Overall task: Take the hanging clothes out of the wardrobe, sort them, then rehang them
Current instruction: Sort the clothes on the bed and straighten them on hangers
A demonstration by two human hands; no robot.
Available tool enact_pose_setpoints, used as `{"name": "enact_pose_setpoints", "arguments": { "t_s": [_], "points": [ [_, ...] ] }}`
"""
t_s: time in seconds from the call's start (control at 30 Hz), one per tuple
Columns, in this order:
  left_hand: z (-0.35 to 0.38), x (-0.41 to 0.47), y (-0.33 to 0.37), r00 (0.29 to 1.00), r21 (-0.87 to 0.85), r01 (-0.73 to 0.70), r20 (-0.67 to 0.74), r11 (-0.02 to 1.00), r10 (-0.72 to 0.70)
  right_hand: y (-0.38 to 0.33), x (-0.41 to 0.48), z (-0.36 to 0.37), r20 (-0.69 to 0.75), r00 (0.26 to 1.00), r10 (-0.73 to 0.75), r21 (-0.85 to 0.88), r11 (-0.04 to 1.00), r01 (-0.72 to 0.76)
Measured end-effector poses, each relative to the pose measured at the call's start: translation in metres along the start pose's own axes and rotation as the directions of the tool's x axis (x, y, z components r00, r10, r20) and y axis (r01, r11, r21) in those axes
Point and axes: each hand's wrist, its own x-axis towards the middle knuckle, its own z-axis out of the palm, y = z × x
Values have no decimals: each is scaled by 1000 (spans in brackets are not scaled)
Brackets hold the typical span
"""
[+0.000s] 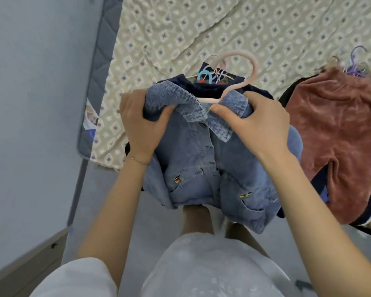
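A small blue denim jacket hangs on a pink hanger in front of me, above the bed's edge. My left hand grips the jacket's left shoulder, bunching the cloth. My right hand pinches the collar and right shoulder near the hanger's bar. Behind the jacket lies a dark navy garment with several hangers on it. A rust-brown velvet garment on purple hangers lies to the right.
The bed has a beige diamond-patterned sheet and a grey quilted mattress edge at the left. A grey wall stands further left. A grey wooden furniture edge is at the lower left. My legs and white clothing are below.
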Motion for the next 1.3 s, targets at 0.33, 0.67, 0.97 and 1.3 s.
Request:
{"name": "enact_pose_setpoints", "arguments": {
  "t_s": [0.33, 0.67, 0.97, 1.3],
  "points": [
    [141, 33, -101, 899, 57, 286, 329, 957, -288, 100, 115, 111, 29, 995, 94, -152, 984, -89],
    [196, 46, -149, 829, 265, 388, 318, 883, -460, 149, 157, 174, 141, 989, 51, -232, 973, -18],
    [182, 14, -142, 790, 379, 100, 532, 920, -306, 165, 99, 153, 178, 971, 160, -285, 953, -104],
    [183, -76, -63, 714, 373, -211, 690, 903, -118, 197, 17, 120, 149, 961, 231, -273, 944, -184]
  ]
}}
